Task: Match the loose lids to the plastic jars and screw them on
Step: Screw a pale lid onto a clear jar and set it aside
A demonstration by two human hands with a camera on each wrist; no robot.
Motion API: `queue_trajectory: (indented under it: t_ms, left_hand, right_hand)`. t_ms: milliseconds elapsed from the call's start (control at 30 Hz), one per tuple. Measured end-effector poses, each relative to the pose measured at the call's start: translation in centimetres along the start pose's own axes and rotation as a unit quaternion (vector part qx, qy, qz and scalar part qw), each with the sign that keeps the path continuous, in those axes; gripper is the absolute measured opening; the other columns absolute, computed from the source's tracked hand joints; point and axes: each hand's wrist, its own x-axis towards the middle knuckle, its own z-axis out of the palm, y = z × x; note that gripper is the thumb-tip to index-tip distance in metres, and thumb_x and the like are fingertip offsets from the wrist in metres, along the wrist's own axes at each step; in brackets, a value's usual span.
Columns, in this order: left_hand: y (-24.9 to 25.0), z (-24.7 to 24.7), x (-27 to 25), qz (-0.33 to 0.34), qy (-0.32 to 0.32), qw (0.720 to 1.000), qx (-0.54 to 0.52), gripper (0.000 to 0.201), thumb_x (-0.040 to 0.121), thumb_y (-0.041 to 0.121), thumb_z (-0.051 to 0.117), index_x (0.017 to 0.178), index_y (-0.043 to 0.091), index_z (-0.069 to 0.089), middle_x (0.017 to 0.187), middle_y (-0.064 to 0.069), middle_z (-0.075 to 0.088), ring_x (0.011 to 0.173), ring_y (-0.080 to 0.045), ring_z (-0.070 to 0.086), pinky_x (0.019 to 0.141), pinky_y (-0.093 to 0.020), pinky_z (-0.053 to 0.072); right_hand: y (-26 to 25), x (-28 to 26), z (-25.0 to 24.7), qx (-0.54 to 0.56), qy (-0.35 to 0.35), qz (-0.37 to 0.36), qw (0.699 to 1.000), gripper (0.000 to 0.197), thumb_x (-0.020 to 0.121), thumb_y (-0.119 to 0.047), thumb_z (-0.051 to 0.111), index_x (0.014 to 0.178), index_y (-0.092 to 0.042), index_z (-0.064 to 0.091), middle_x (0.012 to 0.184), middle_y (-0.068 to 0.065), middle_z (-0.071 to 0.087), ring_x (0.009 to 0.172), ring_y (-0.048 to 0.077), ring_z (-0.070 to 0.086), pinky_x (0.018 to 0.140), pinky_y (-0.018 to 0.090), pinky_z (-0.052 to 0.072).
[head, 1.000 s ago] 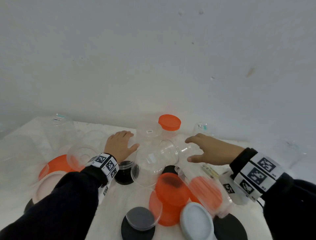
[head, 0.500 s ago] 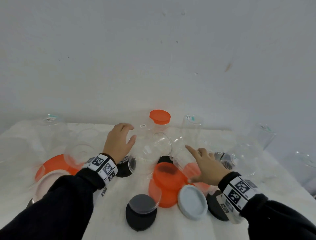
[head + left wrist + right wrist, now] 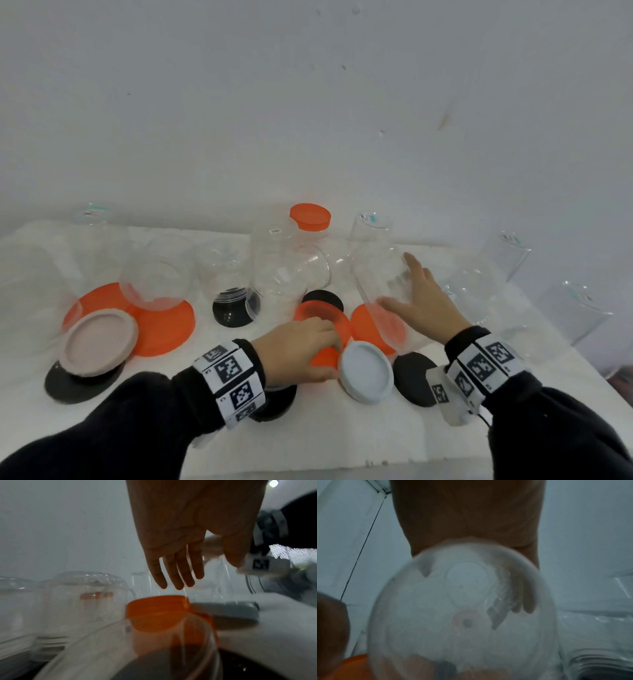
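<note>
Labels: small stickers sit on several clear jars, a white one on the upright jar [image 3: 274, 260] at centre and teal-printed ones on jars at far left and right; none is legible. Both wrists carry black-and-white coded marker bands; no brand is readable.

Right hand [image 3: 423, 301]: fingers and thumb are spread around the side of a clear tilted jar [image 3: 378, 274], its near end resting over an orange lid [image 3: 371, 327]. The right wrist view shows fingers curved along the jar's round wall.

Left hand [image 3: 301, 349]: fingers are extended and nearly straight, tips at the rim of a second orange lid [image 3: 323, 317] at centre; the left wrist view shows them just above it, gripping nothing.

A pale blue lid [image 3: 366, 375] lies just right of the left hand, a pink lid [image 3: 99, 342] at near left upon a black lid [image 3: 77, 385].

Change: half a second ago the left hand rested by the upright jar further back; it is now nearer, at the orange lid. The right hand, then pointing with nothing held, now grasps the tilted jar.
</note>
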Motion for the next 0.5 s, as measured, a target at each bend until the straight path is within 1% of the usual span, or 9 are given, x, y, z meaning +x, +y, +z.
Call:
queue_trajectory:
  t_ms: [33, 67, 133, 200, 267, 333, 400, 433, 500]
  left_hand:
    - [0.4, 0.4, 0.4, 0.009, -0.011, 1.000, 0.024, 0.058, 0.079, 0.054, 0.054, 0.122, 0.014, 0.053, 0.124, -0.001, 0.051, 0.114, -0.017, 0.044, 0.094, -0.034, 0.038]
    - [0.7, 0.8, 0.8, 0.016, -0.021, 0.999, 0.047, 0.058, 0.081, 0.048, 0.061, 0.126, 0.013, 0.050, 0.130, -0.002, 0.048, 0.119, -0.019, 0.042, 0.096, -0.036, 0.037]
    - [1.2, 1.7, 1.5, 0.023, -0.037, 0.996, 0.080, 0.068, 0.079, 0.044, 0.068, 0.134, 0.012, 0.044, 0.141, -0.006, 0.039, 0.129, -0.023, 0.035, 0.103, -0.037, 0.032]
    - [1.7, 2.2, 2.4, 0.025, -0.043, 0.994, 0.101, 0.077, 0.075, 0.045, 0.071, 0.137, 0.012, 0.039, 0.147, -0.008, 0.032, 0.134, -0.024, 0.029, 0.109, -0.036, 0.024]
    - [2.1, 2.7, 3.3, 0.028, -0.044, 0.992, 0.114, 0.082, 0.073, 0.046, 0.073, 0.138, 0.013, 0.036, 0.148, -0.008, 0.029, 0.134, -0.025, 0.028, 0.111, -0.036, 0.021]
    - [2.4, 3.1, 4.2, 0.026, -0.047, 0.990, 0.130, 0.086, 0.071, 0.048, 0.074, 0.140, 0.014, 0.034, 0.148, -0.008, 0.027, 0.134, -0.025, 0.027, 0.112, -0.036, 0.020]
    - [3.0, 3.6, 4.9, 0.016, -0.054, 0.989, 0.139, 0.090, 0.070, 0.050, 0.074, 0.141, 0.016, 0.031, 0.151, -0.008, 0.023, 0.136, -0.025, 0.024, 0.114, -0.036, 0.017]
    - [3.3, 3.7, 5.2, 0.008, -0.061, 0.988, 0.145, 0.092, 0.069, 0.050, 0.074, 0.142, 0.016, 0.030, 0.153, -0.008, 0.020, 0.138, -0.025, 0.022, 0.115, -0.037, 0.015]
    - [3.8, 3.9, 5.7, -0.009, -0.080, 0.983, 0.163, 0.095, 0.069, 0.051, 0.074, 0.144, 0.017, 0.026, 0.155, -0.008, 0.013, 0.141, -0.025, 0.017, 0.116, -0.037, 0.011]
  right_hand:
    - [0.4, -0.2, -0.3, 0.021, 0.005, 0.001, 1.000, 0.093, 0.081, -0.041, 0.066, 0.149, -0.021, 0.006, 0.148, 0.010, 0.026, 0.131, 0.030, 0.036, 0.104, 0.040, 0.032]
    - [0.8, -0.4, -0.6, 0.046, 0.006, 0.002, 0.999, 0.091, 0.083, -0.040, 0.065, 0.149, -0.021, 0.005, 0.149, 0.010, 0.024, 0.134, 0.029, 0.033, 0.105, 0.040, 0.030]
    - [1.6, -0.6, -1.1, 0.101, 0.005, 0.006, 0.995, 0.092, 0.082, -0.036, 0.068, 0.148, -0.021, 0.006, 0.150, 0.008, 0.025, 0.135, 0.026, 0.031, 0.107, 0.038, 0.028]
    - [2.5, -0.8, -1.6, 0.136, 0.004, 0.014, 0.991, 0.095, 0.077, -0.033, 0.073, 0.147, -0.022, 0.010, 0.145, 0.006, 0.031, 0.131, 0.025, 0.035, 0.106, 0.038, 0.031]
    - [3.1, -0.8, -2.1, 0.157, -0.006, 0.026, 0.987, 0.096, 0.072, -0.033, 0.077, 0.145, -0.021, 0.015, 0.140, 0.005, 0.035, 0.128, 0.024, 0.038, 0.104, 0.039, 0.035]
    - [3.9, -0.8, -2.3, 0.188, -0.017, 0.036, 0.981, 0.096, 0.068, -0.039, 0.077, 0.143, -0.021, 0.021, 0.135, 0.002, 0.041, 0.125, 0.024, 0.043, 0.103, 0.043, 0.039]
    - [4.5, -0.9, -2.5, 0.207, -0.024, 0.035, 0.977, 0.095, 0.060, -0.046, 0.073, 0.139, -0.022, 0.026, 0.125, -0.003, 0.048, 0.117, 0.022, 0.050, 0.098, 0.046, 0.044]
    - [4.8, -1.0, -2.5, 0.218, -0.025, 0.032, 0.975, 0.093, 0.060, -0.045, 0.073, 0.138, -0.022, 0.028, 0.121, -0.004, 0.050, 0.113, 0.021, 0.051, 0.096, 0.045, 0.046]
    - [5.1, -1.0, -2.5, 0.245, -0.022, 0.026, 0.969, 0.084, 0.068, -0.032, 0.078, 0.136, -0.021, 0.029, 0.116, -0.005, 0.051, 0.108, 0.017, 0.053, 0.092, 0.038, 0.047]
